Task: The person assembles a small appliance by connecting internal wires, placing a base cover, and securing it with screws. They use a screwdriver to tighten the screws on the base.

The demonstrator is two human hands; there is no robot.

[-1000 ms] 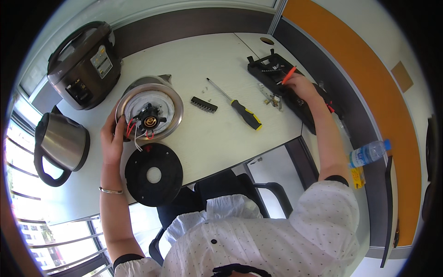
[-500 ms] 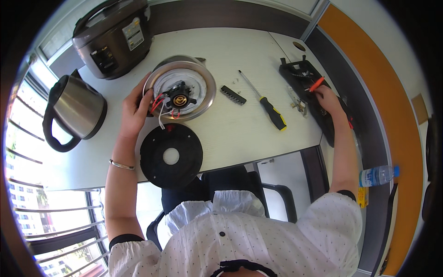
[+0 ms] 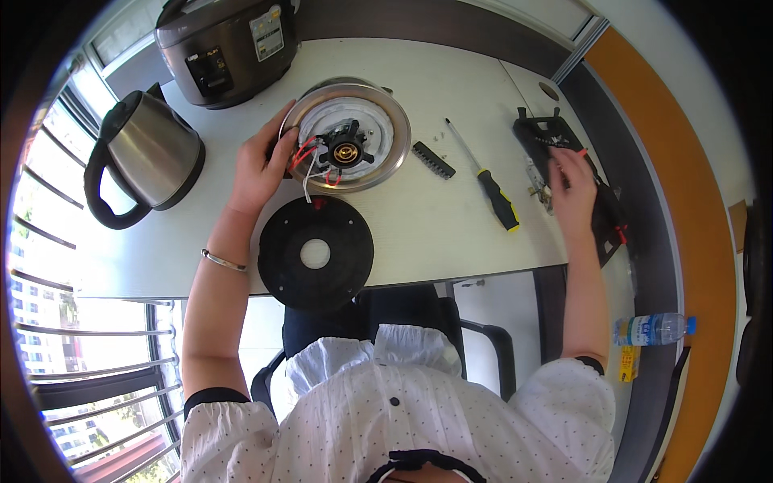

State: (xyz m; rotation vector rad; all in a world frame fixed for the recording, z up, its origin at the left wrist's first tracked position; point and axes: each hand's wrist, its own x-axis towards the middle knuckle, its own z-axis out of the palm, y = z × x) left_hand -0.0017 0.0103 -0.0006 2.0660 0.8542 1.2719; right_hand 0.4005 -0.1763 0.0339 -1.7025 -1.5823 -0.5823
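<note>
My left hand (image 3: 264,165) grips the rim of an upturned steel kettle body (image 3: 400,133). Its underside faces me, with a black round connector (image 3: 347,151) and red and white wires. Below it, a black round base cover (image 3: 278,251) with a central hole overhangs the table's front edge. My right hand (image 3: 573,189) is over the black tool case (image 3: 604,221) with fingers stretched and nothing visibly held. Just beyond its fingers, a red-handled tool (image 3: 583,152) shows in part. Small metal parts (image 3: 538,187) lie beside that hand.
A yellow-black screwdriver (image 3: 498,200) and a black bit holder (image 3: 433,160) lie mid-table. On the left stand another steel kettle (image 3: 157,149) and a rice cooker (image 3: 229,60). A water bottle (image 3: 656,329) and yellow box (image 3: 629,364) are at the right.
My right hand has let go of the red-handled tool and moved left of it over the case. The whole view has shifted slightly; my left hand keeps its grip on the kettle body.
</note>
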